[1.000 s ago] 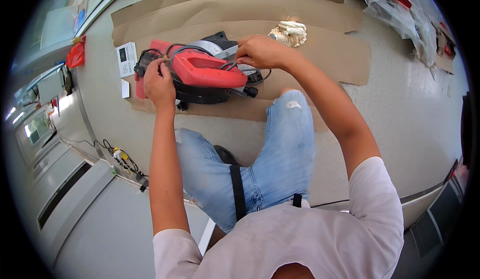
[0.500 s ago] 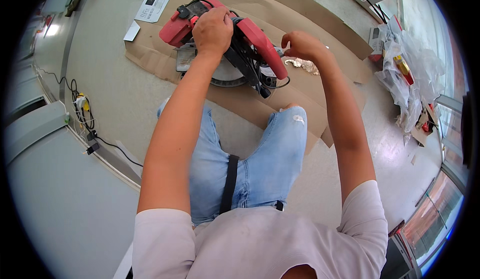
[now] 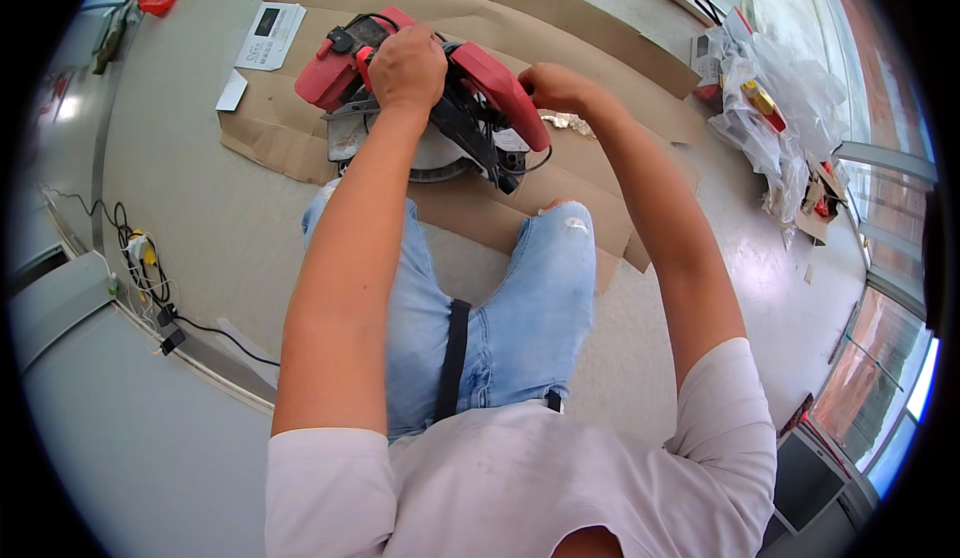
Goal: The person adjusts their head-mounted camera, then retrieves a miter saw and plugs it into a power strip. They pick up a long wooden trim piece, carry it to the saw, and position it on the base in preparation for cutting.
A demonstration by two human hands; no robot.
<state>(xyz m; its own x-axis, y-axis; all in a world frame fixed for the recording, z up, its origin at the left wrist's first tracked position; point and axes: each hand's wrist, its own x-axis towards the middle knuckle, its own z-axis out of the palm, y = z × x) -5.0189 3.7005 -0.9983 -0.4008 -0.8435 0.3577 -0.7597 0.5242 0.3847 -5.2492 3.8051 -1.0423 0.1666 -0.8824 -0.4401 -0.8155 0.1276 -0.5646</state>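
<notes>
A red and black miter saw (image 3: 500, 91) lies on flattened cardboard beyond my knees, with part of its round grey base showing. My left hand (image 3: 408, 68) is closed over the upper middle of the saw; its fingertips are hidden on the far side. Just right of the long red part, my right hand (image 3: 556, 88) has its fingers curled in against the saw's side. What those fingers hold, if anything, cannot be made out. A black cable loops beside the saw's near right end. Crumpled pale material (image 3: 568, 125) lies beneath my right wrist.
Under the saw spreads the brown cardboard (image 3: 600, 33). A white printed box panel (image 3: 270, 36) lies at its far left. Clear plastic wrapping (image 3: 770, 128) heaps up by the window on the right. Tangled cables (image 3: 140, 253) run along the left, near a grey cabinet (image 3: 130, 408).
The view has shifted, so the saw and floor things appear further left. My right hand has drawn in closer to the saw's red part; my left hand keeps its hold.
</notes>
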